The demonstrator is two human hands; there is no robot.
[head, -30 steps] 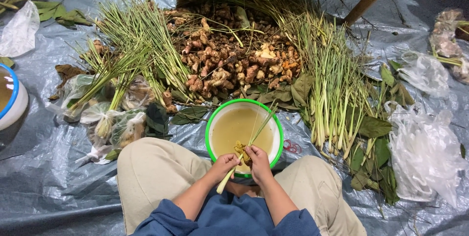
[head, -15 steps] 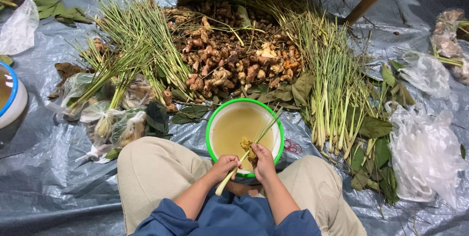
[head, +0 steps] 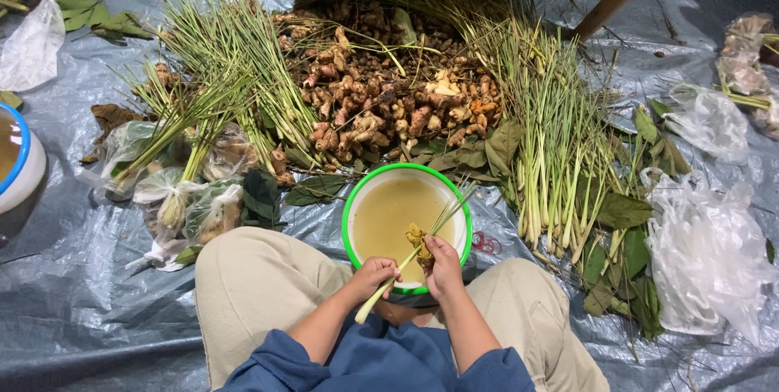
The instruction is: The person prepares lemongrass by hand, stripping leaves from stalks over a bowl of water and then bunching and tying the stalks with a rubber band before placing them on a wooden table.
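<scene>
A long pale-green lemongrass stalk (head: 410, 256) is gripped by both hands over the near rim of a round green-rimmed plastic basin (head: 350, 213) filled with cloudy yellowish water. The left hand (head: 375, 276) is curled into a fist around the stalk's pale lower end. The right hand (head: 444, 269) is closed around the stalk higher up, and a small knobbly yellow-brown root piece (head: 418, 239) is pinched against the stalk at its fingertips. The stalk is tilted, with its thin leaf tips spread toward the far right over the basin rim. The basin is set between the knees on a grey plastic tarp (head: 73, 311). A heap of brown ginger-like roots (head: 389, 96) is seen far of the basin. Bundled lemongrass (head: 219, 75) lies far left, loose lemongrass (head: 560, 140) right. Crumpled clear plastic bags (head: 706, 254) lie at the right edge.
</scene>
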